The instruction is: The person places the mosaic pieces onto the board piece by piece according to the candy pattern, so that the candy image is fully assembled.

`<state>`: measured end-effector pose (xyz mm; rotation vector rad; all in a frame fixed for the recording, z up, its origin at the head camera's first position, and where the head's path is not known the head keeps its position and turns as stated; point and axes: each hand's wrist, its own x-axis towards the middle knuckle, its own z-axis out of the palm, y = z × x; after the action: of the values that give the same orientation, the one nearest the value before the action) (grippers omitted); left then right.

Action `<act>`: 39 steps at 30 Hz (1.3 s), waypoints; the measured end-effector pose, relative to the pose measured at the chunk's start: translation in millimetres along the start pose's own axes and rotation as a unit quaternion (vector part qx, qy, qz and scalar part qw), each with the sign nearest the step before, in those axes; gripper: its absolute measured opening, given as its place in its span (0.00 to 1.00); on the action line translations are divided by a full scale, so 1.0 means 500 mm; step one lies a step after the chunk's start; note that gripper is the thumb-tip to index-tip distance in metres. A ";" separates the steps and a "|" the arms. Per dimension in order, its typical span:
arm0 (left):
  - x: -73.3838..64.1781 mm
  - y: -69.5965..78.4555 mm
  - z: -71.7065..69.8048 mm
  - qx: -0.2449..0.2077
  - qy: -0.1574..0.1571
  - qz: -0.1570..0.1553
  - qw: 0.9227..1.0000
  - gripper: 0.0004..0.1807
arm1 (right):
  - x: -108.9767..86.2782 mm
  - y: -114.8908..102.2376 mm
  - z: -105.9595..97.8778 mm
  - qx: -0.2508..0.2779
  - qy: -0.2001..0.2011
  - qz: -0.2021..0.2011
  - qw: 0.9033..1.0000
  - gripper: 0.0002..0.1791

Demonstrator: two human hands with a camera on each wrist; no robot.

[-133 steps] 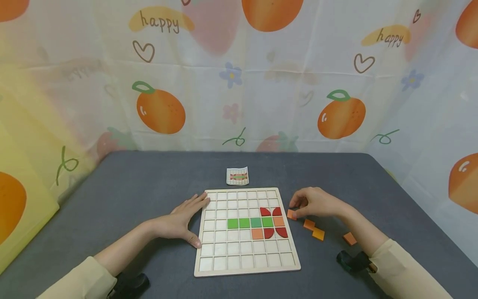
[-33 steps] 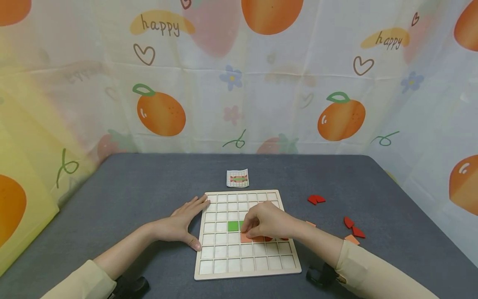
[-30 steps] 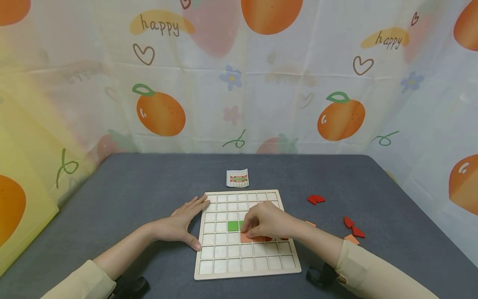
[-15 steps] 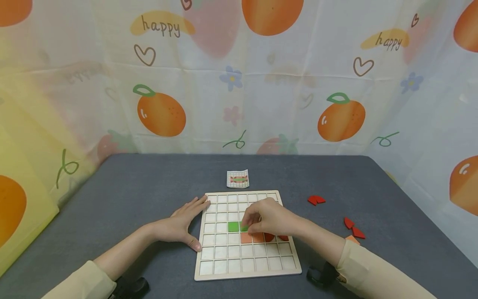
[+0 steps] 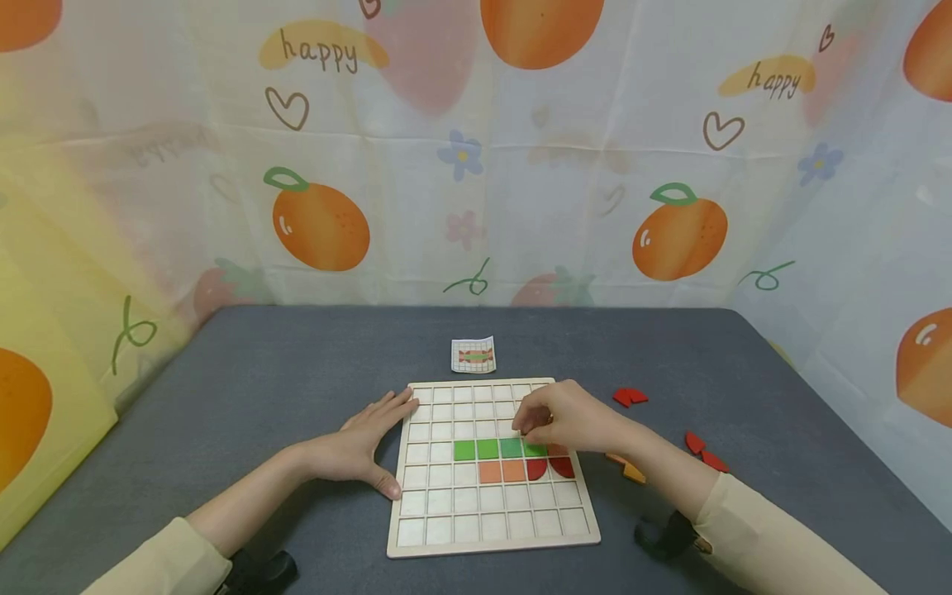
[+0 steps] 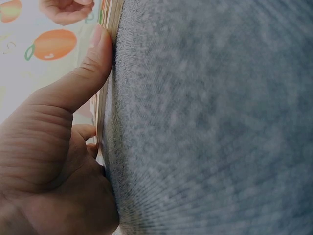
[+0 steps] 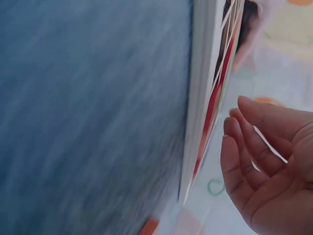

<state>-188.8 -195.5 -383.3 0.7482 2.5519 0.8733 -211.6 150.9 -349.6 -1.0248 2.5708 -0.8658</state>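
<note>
A pale gridded wooden board [image 5: 476,525] lies on the dark table. My left hand [image 5: 342,446] rests against its left edge, fingers and thumb spread; in the left wrist view the thumb [image 6: 90,68] touches the board's side. On the board, several green tiles [image 5: 464,450] form a row. Below them sit two orange square tiles [image 5: 491,472] and two red curved tiles [image 5: 561,468]. My right hand [image 5: 573,417] hovers over the board's right part, hiding the tiles under it. The right wrist view shows this hand [image 7: 274,166] with loosely bent fingers and nothing between them.
A small pattern card [image 5: 473,355] lies behind the board. Loose red pieces [image 5: 630,397] lie at the right, with more red pieces [image 5: 702,450] farther out. Orange tiles [image 5: 632,473] lie beside the board, partly behind the right forearm.
My right hand picked up an orange tile beside the board and set it left of the other orange one. It has since let go and moved right. My left hand stays put.
</note>
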 end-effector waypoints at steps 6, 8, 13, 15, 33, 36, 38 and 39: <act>-0.002 0.002 -0.001 -0.004 -0.005 0.000 1.000 0.68 | -0.030 0.040 -0.033 0.002 -0.006 0.022 1.000 0.07; -0.002 0.001 -0.002 -0.005 -0.005 0.001 1.000 0.68 | -0.039 0.057 -0.048 0.008 -0.017 0.030 0.999 0.07; -0.002 -0.001 -0.002 -0.012 -0.006 0.003 1.000 0.68 | -0.061 0.100 -0.085 0.012 -0.052 0.061 0.997 0.08; -0.002 -0.003 -0.002 -0.014 -0.007 0.003 1.000 0.69 | -0.071 0.115 -0.095 0.011 -0.061 0.077 0.995 0.10; -0.001 0.002 -0.002 -0.013 -0.004 0.001 1.000 0.69 | -0.121 0.153 -0.115 0.031 -0.103 0.116 0.987 0.15; -0.001 0.002 -0.002 -0.011 -0.006 -0.001 1.000 0.69 | -0.123 0.152 -0.114 0.018 -0.101 0.119 0.988 0.16; -0.001 0.003 -0.003 -0.010 -0.007 -0.001 1.000 0.68 | -0.123 0.151 -0.113 0.010 -0.100 0.117 0.988 0.16; -0.001 0.002 -0.002 -0.009 -0.007 -0.002 1.000 0.68 | -0.124 0.151 -0.112 0.008 -0.099 0.115 0.988 0.16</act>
<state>-188.4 -195.6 -381.6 0.7404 2.5297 0.8843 -231.6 261.6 -350.5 -0.7471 2.4474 -0.6871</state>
